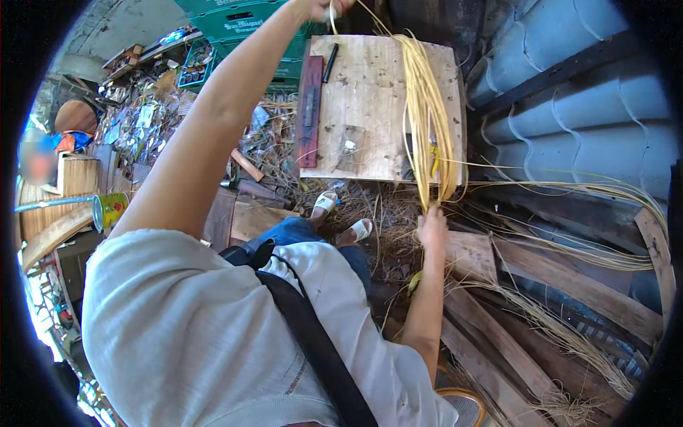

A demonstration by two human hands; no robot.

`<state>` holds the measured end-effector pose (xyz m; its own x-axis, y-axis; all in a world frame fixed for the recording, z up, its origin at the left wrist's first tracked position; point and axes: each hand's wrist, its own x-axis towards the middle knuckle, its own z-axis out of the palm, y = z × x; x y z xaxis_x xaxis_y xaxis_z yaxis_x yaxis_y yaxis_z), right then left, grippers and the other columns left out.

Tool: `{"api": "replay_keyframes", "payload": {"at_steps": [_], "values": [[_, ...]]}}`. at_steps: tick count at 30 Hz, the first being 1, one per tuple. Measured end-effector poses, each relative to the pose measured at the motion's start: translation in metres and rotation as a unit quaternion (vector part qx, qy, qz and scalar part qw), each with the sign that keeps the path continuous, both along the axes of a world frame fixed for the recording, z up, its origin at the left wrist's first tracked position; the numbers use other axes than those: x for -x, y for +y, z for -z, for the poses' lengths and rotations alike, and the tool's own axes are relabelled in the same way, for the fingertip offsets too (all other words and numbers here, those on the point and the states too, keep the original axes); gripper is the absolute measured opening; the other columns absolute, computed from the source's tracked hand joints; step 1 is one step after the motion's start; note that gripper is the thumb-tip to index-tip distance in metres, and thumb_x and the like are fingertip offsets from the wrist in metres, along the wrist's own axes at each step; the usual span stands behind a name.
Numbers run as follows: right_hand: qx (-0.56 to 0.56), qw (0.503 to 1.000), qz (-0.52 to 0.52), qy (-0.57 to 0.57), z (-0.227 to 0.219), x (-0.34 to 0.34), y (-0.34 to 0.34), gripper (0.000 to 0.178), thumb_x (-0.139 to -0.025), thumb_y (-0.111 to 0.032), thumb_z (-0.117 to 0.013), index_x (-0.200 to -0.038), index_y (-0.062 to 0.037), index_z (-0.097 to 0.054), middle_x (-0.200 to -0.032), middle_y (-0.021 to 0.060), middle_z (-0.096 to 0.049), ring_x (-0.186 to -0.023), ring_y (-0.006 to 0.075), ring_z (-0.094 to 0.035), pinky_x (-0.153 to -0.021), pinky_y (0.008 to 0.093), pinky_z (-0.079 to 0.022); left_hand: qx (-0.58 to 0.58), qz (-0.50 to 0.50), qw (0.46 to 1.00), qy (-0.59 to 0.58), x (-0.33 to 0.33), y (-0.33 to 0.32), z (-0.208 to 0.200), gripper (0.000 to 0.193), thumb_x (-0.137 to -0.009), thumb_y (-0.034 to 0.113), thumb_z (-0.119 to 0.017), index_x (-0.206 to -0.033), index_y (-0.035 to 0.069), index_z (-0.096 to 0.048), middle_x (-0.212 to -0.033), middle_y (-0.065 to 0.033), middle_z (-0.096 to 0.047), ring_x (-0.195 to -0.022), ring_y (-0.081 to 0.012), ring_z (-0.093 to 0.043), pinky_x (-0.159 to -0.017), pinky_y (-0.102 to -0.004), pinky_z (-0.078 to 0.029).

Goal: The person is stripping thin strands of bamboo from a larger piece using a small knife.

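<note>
For a clean job, R hand should grip the bundle of strips snugly w/o kinking, strands parallel. It's clamped round the bundle's lower end, just off the tabletop's near edge, forearm angled toward tabletop; bundle lies across tabletop's right half. L hand, arm outstretched, is past tabletop's far edge, partly cut off; can't tell its grip.

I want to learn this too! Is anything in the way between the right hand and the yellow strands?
Nothing visible is: the right hand already grips the yellow strands at their lower end, past the wooden board's near edge.
</note>
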<state>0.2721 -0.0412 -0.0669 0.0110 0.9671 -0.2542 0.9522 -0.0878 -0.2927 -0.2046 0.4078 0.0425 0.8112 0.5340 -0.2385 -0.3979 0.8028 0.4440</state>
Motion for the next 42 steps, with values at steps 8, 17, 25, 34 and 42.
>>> {"api": "replay_keyframes", "payload": {"at_steps": [8,17,25,34,42], "values": [[-0.012,0.729,0.146,0.669,-0.119,0.17,0.078,0.042,-0.094,-0.025,-0.051,-0.13,-0.003,-0.045,-0.117,0.017,-0.056,-0.111,0.0287,-0.052,-0.1,0.0413,-0.039,-0.125,-0.131,0.912,0.368,-0.158,-0.225,-0.013,0.014,-0.09,0.013,-0.058,-0.094,0.0,-0.061,-0.075,-0.0035,-0.063,-0.053,-0.0075,-0.056,-0.041,-0.0207,-0.042],[0.038,0.714,0.273,0.644,-0.063,0.189,-0.025,0.018,-0.095,-0.02,-0.053,-0.103,-0.0046,-0.059,-0.069,-0.0003,-0.054,-0.05,0.0045,-0.046,-0.043,0.0184,-0.036,-0.162,-0.302,0.869,0.356,-0.113,-0.161,0.042,0.012,-0.091,0.01,-0.054,-0.088,0.0,-0.06,-0.076,-0.0087,-0.063,-0.058,-0.0178,-0.064,-0.042,-0.0269,-0.046],[-0.225,0.903,0.213,0.297,-0.021,0.17,0.054,0.021,-0.088,-0.02,-0.061,-0.094,-0.001,-0.066,-0.071,0.0092,-0.066,-0.059,0.0167,-0.06,-0.057,0.0292,-0.047,-0.324,-0.039,0.734,0.595,-0.126,-0.31,0.072,0.04,-0.083,0.04,-0.061,-0.093,0.001,-0.063,-0.061,-0.0111,-0.064,-0.055,-0.0233,-0.065,-0.058,-0.0345,-0.054],[-0.084,0.942,0.203,0.255,-0.028,0.181,0.076,0.018,-0.082,-0.017,-0.063,-0.09,-0.0023,-0.069,-0.075,0.0158,-0.067,-0.069,0.0264,-0.064,-0.069,0.035,-0.049,-0.498,0.005,0.606,0.62,-0.152,-0.334,0.109,0.033,-0.081,0.035,-0.061,-0.096,0.005,-0.066,-0.093,-0.022,-0.065,-0.088,-0.0376,-0.063,-0.078,-0.0456,-0.05],[-0.125,0.94,0.199,0.248,-0.038,0.167,0.088,0.016,-0.084,-0.019,-0.064,-0.09,-0.0044,-0.068,-0.078,0.0147,-0.067,-0.071,0.0257,-0.065,-0.068,0.036,-0.049,-0.453,-0.067,0.669,0.585,-0.137,-0.336,0.131,0.026,-0.082,0.021,-0.062,-0.104,0.007,-0.063,-0.092,-0.0213,-0.063,-0.09,-0.0386,-0.062,-0.078,-0.0447,-0.049]]}}
